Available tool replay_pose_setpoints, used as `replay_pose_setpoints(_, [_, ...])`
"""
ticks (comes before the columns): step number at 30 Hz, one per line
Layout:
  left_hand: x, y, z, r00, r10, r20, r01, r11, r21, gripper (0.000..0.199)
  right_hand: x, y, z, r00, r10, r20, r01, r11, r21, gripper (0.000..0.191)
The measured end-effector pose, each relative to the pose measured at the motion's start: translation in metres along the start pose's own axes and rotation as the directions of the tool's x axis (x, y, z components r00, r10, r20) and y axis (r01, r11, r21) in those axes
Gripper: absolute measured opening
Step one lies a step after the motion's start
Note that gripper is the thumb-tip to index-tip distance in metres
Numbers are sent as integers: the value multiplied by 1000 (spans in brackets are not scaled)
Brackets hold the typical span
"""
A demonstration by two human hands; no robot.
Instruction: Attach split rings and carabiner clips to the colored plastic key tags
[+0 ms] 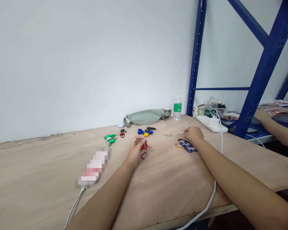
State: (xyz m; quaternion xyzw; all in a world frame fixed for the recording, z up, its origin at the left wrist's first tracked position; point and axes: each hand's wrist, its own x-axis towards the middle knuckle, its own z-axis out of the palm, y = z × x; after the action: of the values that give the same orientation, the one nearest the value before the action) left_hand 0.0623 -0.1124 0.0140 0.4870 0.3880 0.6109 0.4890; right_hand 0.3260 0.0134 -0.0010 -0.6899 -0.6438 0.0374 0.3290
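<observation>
My left hand point(135, 149) is closed around a red round badge reel point(144, 146), from which a red carabiner point(143, 155) hangs. Over on the right, my right hand point(193, 134) pinches a small silver metal ring point(183, 132) at its fingertips; its exact shape is too small to make out. Between the hands lies a loose group of small metal rings point(168, 134). Just below my right hand are several loose carabiners, blue point(189, 148), black point(182, 141) and orange point(179, 146). Beyond my left hand sit blue point(140, 131), yellow point(146, 135) and black point(150, 128) reels.
Green reels with clips point(111, 139) and a red carabiner point(122, 135) lie at left. A blurred-out phone-like object point(94, 167) trails a cable. A grey-green waist bag point(146, 117), water bottle point(177, 108), power strip point(211, 123) and blue rack post point(261, 73) stand behind. Another person's arms point(276, 124) show at right.
</observation>
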Motion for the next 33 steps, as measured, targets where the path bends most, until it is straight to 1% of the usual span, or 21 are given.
replay_pose_setpoints(1, [0, 0, 0, 1000, -4, -6, 3, 999, -49, 23, -1, -6, -1, 999, -41, -2, 41, 999, 6, 29])
replay_pose_setpoints(3, [0, 0, 2, 1000, -6, -20, 4, 991, -135, 25, -7, -24, -3, 986, -165, -9, 165, 985, 59, 33])
replay_pose_setpoints(4, [-1, 0, 2, 1000, -8, -26, 3, 986, -168, 25, -13, -35, -4, 961, -275, -38, 277, 951, 136, 31])
replay_pose_setpoints(5, [-1, 1, 3, 1000, -8, -29, 2, 981, -194, 26, -21, -47, -6, 938, -341, -57, 345, 910, 229, 27])
replay_pose_setpoints(6, [-2, 1, 4, 1000, -6, -30, 0, 977, -214, 26, -31, -60, -8, 928, -371, -33, 361, 874, 325, 25])
replay_pose_setpoints(7, [-2, 1, 4, 1000, 0, -30, -6, 973, -229, 27, -42, -72, -10, 919, -395, 18, 351, 837, 420, 25])
replay_pose_setpoints(8, [-2, 0, 5, 1000, 7, -29, -14, 970, -241, 27, -53, -82, -11, 890, -446, 93, 344, 792, 505, 26])
replay_pose_setpoints(9, [-3, 0, 6, 999, 14, -28, -21, 968, -250, 27, -65, -92, -12, 847, -503, 170, 332, 752, 570, 26])
replay_pose_setpoints(11, [-4, -1, 7, 999, 17, -27, -23, 966, -259, 26, -85, -105, -12, 767, -562, 308, 275, 722, 634, 25])
replay_pose_setpoints(12, [-4, -1, 8, 1000, 13, -28, -20, 965, -261, 25, -93, -108, -10, 727, -587, 356, 254, 712, 655, 25])
replay_pose_setpoints(13, [-5, -1, 8, 1000, 6, -26, -13, 965, -261, 25, -100, -111, -7, 695, -606, 386, 240, 703, 670, 24])
replay_pose_setpoints(15, [-5, -2, 10, 1000, -15, -10, 12, 964, -267, 24, -107, -113, 1, 646, -635, 424, 208, 681, 702, 24])
replay_pose_setpoints(18, [-6, -1, 11, 999, -34, 13, 37, 963, -268, 24, -108, -113, 12, 589, -662, 464, 124, 642, 757, 25])
replay_pose_setpoints(20, [-5, -2, 10, 999, -33, -1, 32, 969, -243, 25, -105, -112, 17, 564, -669, 484, 66, 621, 781, 26])
replay_pose_setpoints(23, [-3, -2, 5, 998, -24, -53, 18, 993, -120, 25, -103, -109, 20, 534, -678, 505, -29, 582, 813, 24])
replay_pose_setpoints(25, [-1, -2, 2, 998, 2, -63, -4, 999, -34, 26, -103, -108, 22, 541, -662, 519, -101, 562, 821, 21])
replay_pose_setpoints(28, [0, -1, 1, 998, 57, -39, -56, 998, 29, 28, -104, -107, 25, 584, -598, 549, -172, 569, 804, 16])
replay_pose_setpoints(29, [0, -1, 1, 997, 74, -37, -73, 996, 42, 28, -104, -107, 25, 587, -585, 560, -195, 569, 799, 15])
replay_pose_setpoints(31, [-1, 1, 2, 992, 113, -48, -109, 992, 68, 27, -103, -108, 25, 567, -578, 588, -251, 558, 791, 17])
replay_pose_setpoints(33, [0, 1, 2, 986, 160, -56, -154, 984, 93, 26, -102, -109, 22, 550, -570, 611, -299, 548, 781, 22])
